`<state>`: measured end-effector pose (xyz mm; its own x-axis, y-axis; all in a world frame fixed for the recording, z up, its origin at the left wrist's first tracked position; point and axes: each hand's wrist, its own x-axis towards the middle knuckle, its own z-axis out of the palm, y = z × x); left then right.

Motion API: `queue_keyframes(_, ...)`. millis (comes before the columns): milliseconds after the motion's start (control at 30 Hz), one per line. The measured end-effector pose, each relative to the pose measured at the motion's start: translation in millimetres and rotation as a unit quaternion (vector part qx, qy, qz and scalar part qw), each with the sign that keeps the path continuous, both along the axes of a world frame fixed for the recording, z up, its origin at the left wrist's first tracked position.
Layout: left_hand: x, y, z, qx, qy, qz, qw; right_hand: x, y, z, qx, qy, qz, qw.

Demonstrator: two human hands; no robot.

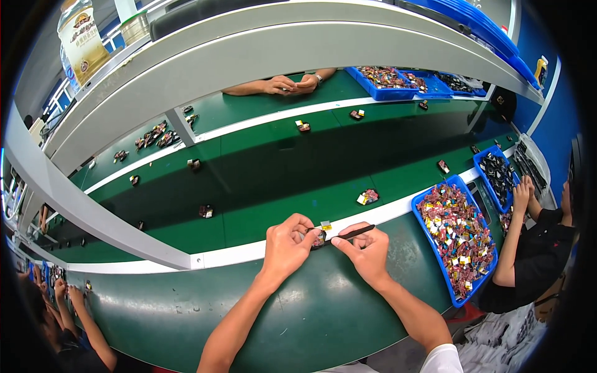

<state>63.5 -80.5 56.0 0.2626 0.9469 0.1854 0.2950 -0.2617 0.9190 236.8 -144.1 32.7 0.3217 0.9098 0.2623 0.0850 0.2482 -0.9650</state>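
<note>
Nearest: bare forearms rising from the lower edge to a dark green bench (323,311), hands meeting near its white strip. Beyond, wide green conveyor belt (261,180) dotted with small dark parts, under a long grey shelf (249,56). To the right, large blue tray (435,248) heaped with small red, yellow and silver pieces, well apart from the hands. Farther right, a seated person in black (535,255), arms reaching to another blue tray. Left hand (285,242) curled, fingers closed round a small dark component (319,237) with a yellow tab on top, held just above the bench edge. Right hand (367,248) partly closed, thumb and forefinger pinching a slim black tool (357,233), its near end touching the component. On the belt just beyond, one small part (367,197) lying alone. Across the belt, another worker's hands (289,84) clasped together on the far green bench.
</note>
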Motion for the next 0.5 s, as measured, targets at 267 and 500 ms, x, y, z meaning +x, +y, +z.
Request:
queue_keyframes(267,-3,0,8,-0.153,-0.084,-0.059,0.983,4,0,2,-0.009,0.068,0.01,0.998)
queue_keyframes(500,-7,5,-4,-0.207,-0.189,-0.141,0.949,9,-3,17,-0.093,0.185,0.056,0.977)
